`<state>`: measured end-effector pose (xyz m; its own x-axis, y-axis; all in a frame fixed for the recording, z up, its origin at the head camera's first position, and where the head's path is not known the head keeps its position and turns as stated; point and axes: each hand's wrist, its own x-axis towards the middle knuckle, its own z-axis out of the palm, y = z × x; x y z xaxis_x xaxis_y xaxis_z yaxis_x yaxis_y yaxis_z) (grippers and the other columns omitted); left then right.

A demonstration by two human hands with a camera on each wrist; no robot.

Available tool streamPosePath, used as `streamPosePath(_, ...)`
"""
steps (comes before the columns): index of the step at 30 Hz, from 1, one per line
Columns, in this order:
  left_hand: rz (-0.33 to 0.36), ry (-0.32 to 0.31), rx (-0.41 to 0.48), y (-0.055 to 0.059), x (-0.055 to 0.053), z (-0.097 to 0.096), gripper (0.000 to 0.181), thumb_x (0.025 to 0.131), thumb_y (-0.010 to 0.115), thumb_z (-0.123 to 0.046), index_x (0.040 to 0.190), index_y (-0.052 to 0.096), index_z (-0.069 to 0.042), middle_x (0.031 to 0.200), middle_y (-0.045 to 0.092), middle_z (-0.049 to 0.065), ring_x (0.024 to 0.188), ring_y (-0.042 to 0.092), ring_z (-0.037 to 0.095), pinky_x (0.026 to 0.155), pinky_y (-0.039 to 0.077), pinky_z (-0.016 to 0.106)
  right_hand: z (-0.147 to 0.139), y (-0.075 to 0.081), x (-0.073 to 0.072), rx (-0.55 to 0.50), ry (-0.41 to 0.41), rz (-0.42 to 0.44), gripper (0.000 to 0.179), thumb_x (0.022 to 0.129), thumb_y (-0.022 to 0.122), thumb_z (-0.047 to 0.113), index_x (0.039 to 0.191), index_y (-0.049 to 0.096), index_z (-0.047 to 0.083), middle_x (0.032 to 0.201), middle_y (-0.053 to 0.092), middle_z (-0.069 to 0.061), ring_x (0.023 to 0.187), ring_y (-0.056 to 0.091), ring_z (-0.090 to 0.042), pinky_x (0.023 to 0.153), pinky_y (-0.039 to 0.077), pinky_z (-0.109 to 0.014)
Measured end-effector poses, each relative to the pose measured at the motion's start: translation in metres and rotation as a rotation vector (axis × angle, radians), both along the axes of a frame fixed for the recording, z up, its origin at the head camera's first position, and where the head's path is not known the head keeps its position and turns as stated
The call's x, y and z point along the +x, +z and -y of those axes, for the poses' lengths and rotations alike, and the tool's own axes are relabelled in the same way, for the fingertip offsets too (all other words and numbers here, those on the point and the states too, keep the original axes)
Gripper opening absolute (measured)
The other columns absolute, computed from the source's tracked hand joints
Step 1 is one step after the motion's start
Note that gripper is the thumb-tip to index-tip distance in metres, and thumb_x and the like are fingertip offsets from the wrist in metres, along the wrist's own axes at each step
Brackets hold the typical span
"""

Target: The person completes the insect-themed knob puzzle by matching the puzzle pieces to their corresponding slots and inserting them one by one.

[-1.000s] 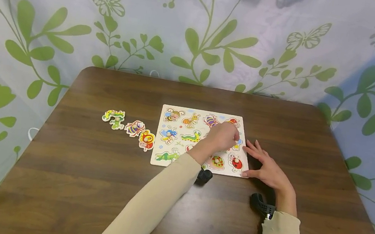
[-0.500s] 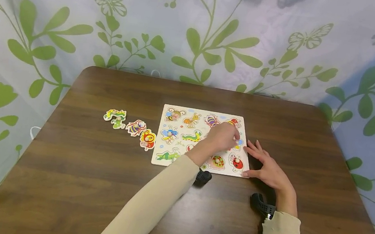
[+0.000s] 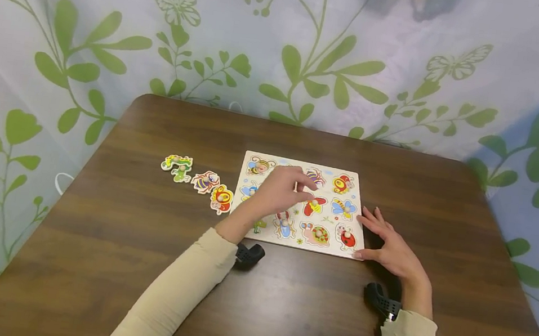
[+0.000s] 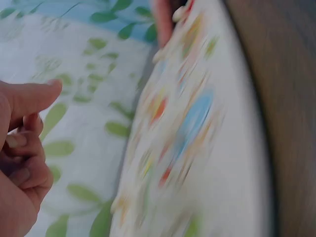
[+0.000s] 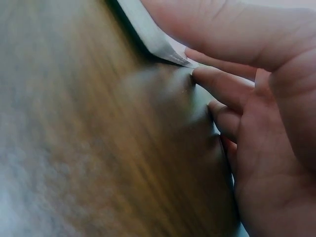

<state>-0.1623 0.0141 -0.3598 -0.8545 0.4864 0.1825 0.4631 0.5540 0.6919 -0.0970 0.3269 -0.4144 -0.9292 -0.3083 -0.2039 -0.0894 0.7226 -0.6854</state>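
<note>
A pale wooden peg puzzle board (image 3: 292, 244) with knobbed insect pieces lies flat on the table. My left hand (image 3: 279, 189) hovers over its left-middle part, hiding several pieces. In the left wrist view that hand (image 4: 22, 148) has its thumb out and fingers loosely curled, with nothing held. At the board's right edge my right hand (image 3: 393, 252) rests with fingers extended; the thumb touches near the lower right corner. A red and yellow insect piece (image 3: 343, 184) sits at the upper right. Below are a dragonfly piece (image 3: 343, 209) and a ladybug piece (image 3: 345, 237).
Left of the board lie loose pieces: a caterpillar (image 3: 177, 161), a green insect (image 3: 181, 175), a spider (image 3: 205, 182) and a red-yellow butterfly (image 3: 221, 199). The brown table (image 3: 312, 310) meets a leaf-patterned curtain (image 3: 244, 45) at the back.
My left hand has left the red and yellow insect piece at the upper right and moved left across the board. The right hand stays at the board's edge. The head view has shifted slightly.
</note>
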Motion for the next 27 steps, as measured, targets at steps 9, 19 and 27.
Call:
streamPosePath(9,0.036,0.273,0.112,0.032,-0.015,0.096,0.015,0.085,0.075,-0.018,0.097,0.077,-0.011,0.078,0.058,0.004,0.073,0.05,0.02,0.066,0.04,0.03,-0.009,-0.003,0.001,-0.03,-0.004,0.011,0.09,0.073,0.084,0.029,0.15,0.039,0.013,0.164,0.015,-0.003,0.153,-0.005,-0.033,0.108,0.003,-0.074)
streamPosePath(19,0.209,0.274,-0.111,0.016,-0.024,0.152,0.019,0.081,0.077,-0.019,0.097,0.076,-0.009,0.08,0.064,0.006,0.074,0.053,0.021,0.066,0.043,0.031,-0.013,-0.001,0.003,-0.007,-0.015,0.007,0.09,0.074,0.083,0.03,0.15,0.038,0.012,0.164,0.015,-0.005,0.152,-0.004,-0.037,0.106,0.005,-0.076)
streamPosePath(27,0.334,0.408,-0.382,-0.005,-0.025,0.174,0.023,0.077,0.08,-0.037,0.088,0.074,-0.016,0.088,0.07,0.004,0.081,0.057,0.023,0.066,0.043,0.035,-0.012,0.0,0.004,-0.011,-0.008,0.0,0.089,0.074,0.083,0.029,0.149,0.039,0.01,0.164,0.016,-0.007,0.152,-0.005,-0.035,0.108,0.002,-0.074)
